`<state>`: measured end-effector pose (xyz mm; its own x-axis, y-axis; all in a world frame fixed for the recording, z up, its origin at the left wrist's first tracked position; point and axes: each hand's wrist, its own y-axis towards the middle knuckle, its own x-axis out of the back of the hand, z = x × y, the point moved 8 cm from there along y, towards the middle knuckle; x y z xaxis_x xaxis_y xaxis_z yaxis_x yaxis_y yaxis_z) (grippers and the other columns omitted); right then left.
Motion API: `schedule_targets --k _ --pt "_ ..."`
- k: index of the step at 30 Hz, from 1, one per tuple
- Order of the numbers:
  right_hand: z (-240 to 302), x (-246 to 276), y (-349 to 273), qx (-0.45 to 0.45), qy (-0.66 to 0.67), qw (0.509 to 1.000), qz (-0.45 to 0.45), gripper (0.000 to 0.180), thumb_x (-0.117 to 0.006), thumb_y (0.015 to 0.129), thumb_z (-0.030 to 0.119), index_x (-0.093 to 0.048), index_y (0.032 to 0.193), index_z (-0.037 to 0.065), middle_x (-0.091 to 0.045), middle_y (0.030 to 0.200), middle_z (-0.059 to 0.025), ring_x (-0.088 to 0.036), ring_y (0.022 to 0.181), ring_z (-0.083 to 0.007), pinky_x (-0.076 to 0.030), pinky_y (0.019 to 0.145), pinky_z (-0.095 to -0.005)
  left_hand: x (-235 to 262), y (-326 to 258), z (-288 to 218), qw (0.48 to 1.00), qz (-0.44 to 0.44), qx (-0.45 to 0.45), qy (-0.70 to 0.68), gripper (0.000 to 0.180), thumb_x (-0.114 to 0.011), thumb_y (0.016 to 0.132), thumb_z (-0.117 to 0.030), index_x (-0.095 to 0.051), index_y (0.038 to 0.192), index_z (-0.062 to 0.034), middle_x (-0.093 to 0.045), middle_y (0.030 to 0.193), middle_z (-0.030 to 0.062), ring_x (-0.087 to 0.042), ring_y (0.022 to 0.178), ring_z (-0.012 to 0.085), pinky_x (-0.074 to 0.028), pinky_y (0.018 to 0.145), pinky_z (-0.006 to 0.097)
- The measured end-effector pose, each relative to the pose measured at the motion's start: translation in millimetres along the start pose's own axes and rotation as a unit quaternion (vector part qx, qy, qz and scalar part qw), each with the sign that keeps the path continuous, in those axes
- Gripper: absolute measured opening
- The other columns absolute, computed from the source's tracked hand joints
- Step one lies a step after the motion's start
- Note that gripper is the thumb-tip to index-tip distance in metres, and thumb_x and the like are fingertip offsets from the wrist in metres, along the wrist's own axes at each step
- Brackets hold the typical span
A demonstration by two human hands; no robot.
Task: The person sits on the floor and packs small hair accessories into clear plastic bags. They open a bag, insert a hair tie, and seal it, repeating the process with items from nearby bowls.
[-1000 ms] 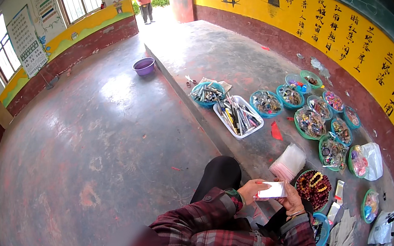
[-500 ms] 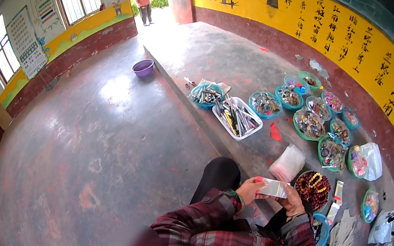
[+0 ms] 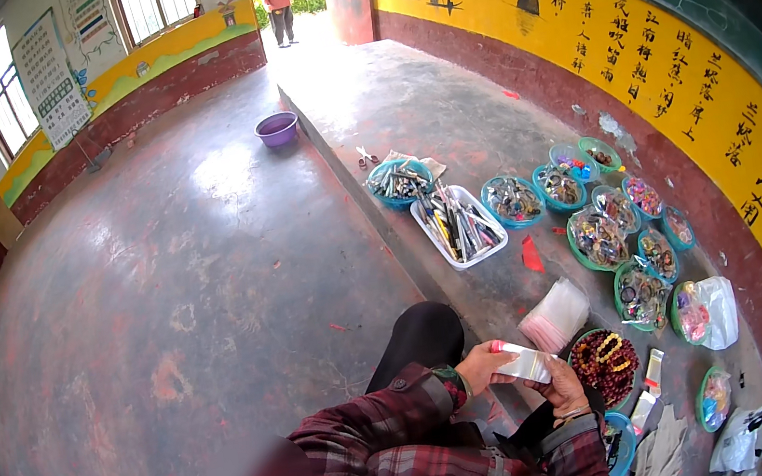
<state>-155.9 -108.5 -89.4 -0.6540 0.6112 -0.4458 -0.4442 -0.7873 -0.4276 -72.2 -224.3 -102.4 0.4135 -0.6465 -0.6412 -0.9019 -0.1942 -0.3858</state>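
My left hand (image 3: 482,367) and my right hand (image 3: 563,390) are both closed on a small white oblong packet (image 3: 523,364). The left fingers grip its red-tipped end, while the right hand has its other end. Whether it is a box or a sleeve, I cannot tell. Just beyond it lies a stack of clear plastic bags (image 3: 555,313) with pinkish edges. Close to my right hand sits a green basket (image 3: 638,387) of dark red and yellow beads. A white packet (image 3: 653,370) lies to the right of that basket.
Several baskets (image 3: 597,239) of bagged trinkets stand on the raised floor at right. A white tray (image 3: 503,238) of pens is beside a blue basket (image 3: 380,201) of pens. A purple basin (image 3: 276,130) stands on the lower floor. A person (image 3: 277,4) is in the doorway.
The packet has turned slightly in my hands, and more of its white side shows. Both hands keep nearly the same place. The baskets have not moved.
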Motion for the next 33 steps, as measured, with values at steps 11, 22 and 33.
schedule_targets --k 11,22,33 --pt "-4 18 7 -0.008 -0.051 0.998 -0.031 0.028 -0.067 0.081 0.016 -0.060 0.103 -0.001 -0.066 0.089 -0.0080 -0.065 0.071 -0.0177 -0.053 0.056 -0.0246 3 -1 -3 1.000 -0.025 -0.003 0.016 0.022 -0.062 0.084 -0.010 -0.055 0.103 -0.0032 -0.061 0.099 0.0085 -0.061 0.091 0.0206 -0.053 0.075 0.035" --pt "0 15 4 0.004 -0.047 0.998 -0.044 0.027 -0.067 0.080 0.014 -0.061 0.100 -0.002 -0.067 0.085 -0.0095 -0.065 0.062 -0.0184 -0.049 0.048 -0.0237 3 -2 -1 1.000 -0.026 0.014 0.001 0.024 -0.064 0.082 -0.010 -0.055 0.104 -0.0038 -0.061 0.101 0.0082 -0.061 0.092 0.0210 -0.053 0.075 0.034" --pt "-3 25 5 0.017 -0.015 0.998 -0.055 0.026 -0.066 0.081 0.015 -0.060 0.104 0.003 -0.065 0.088 -0.0064 -0.063 0.075 -0.0164 -0.051 0.060 -0.0274 7 1 1 1.000 -0.020 0.006 0.017 0.026 -0.061 0.084 -0.010 -0.054 0.107 -0.0015 -0.060 0.099 0.0099 -0.061 0.091 0.0226 -0.053 0.075 0.034"
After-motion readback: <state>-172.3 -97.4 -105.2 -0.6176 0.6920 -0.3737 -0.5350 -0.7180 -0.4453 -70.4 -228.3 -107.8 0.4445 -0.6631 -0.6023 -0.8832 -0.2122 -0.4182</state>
